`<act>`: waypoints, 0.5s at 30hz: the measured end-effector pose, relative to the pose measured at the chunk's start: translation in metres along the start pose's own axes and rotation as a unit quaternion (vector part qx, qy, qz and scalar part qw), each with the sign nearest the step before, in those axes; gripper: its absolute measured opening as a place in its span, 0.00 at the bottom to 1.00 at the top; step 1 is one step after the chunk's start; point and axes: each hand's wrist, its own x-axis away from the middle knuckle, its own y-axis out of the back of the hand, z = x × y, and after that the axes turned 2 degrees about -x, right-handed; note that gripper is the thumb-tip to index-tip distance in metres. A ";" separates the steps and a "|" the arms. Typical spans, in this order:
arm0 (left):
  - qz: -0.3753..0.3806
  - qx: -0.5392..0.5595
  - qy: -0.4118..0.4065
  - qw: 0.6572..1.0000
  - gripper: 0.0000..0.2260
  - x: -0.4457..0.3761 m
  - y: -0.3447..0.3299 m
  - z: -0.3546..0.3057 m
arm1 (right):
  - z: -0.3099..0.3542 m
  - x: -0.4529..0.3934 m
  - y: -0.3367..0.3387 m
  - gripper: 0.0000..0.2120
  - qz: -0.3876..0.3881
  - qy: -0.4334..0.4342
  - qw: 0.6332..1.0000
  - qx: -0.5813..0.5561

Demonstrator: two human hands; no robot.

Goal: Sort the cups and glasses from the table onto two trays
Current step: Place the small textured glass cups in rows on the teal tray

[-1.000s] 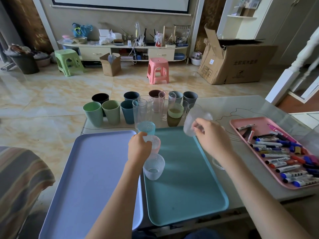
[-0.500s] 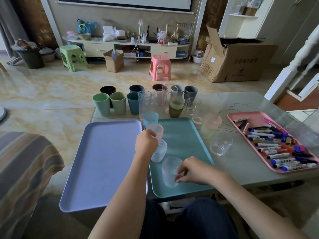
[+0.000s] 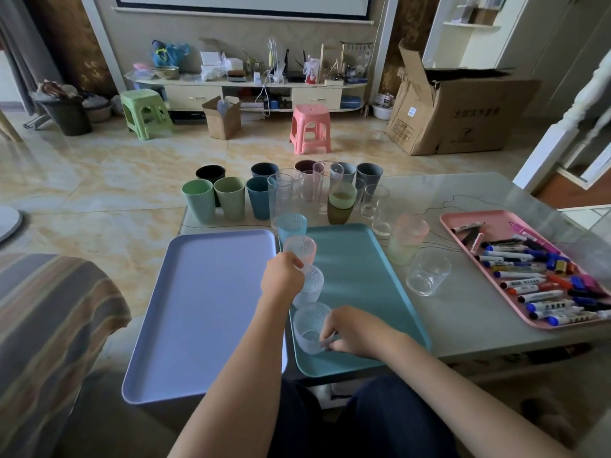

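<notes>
- My right hand pinches a frosted cup standing on the teal tray.
- My left hand grips a clear cup beside the pink cup.
- Lilac tray lies left.

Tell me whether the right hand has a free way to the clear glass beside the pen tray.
Probably yes. The right hand grips a frosted cup on the teal tray, so it must let go first. Only bare table lies between it and the clear glass.
</notes>
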 end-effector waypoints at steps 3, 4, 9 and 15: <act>0.001 -0.004 0.001 1.000 0.19 -0.001 -0.001 0.000 | 0.000 -0.002 -0.002 0.10 0.009 0.002 1.000 0.017; 0.000 -0.004 0.003 1.000 0.19 -0.001 0.000 0.001 | -0.001 -0.001 -0.001 0.11 0.009 0.003 1.000 0.017; -0.019 -0.001 0.005 1.000 0.18 -0.002 0.000 0.000 | -0.006 0.012 0.021 0.13 -0.052 0.004 0.998 0.034; -0.071 0.028 -0.006 0.997 0.18 -0.006 -0.005 -0.014 | -0.040 0.014 0.058 0.16 -0.206 -0.001 0.973 -0.105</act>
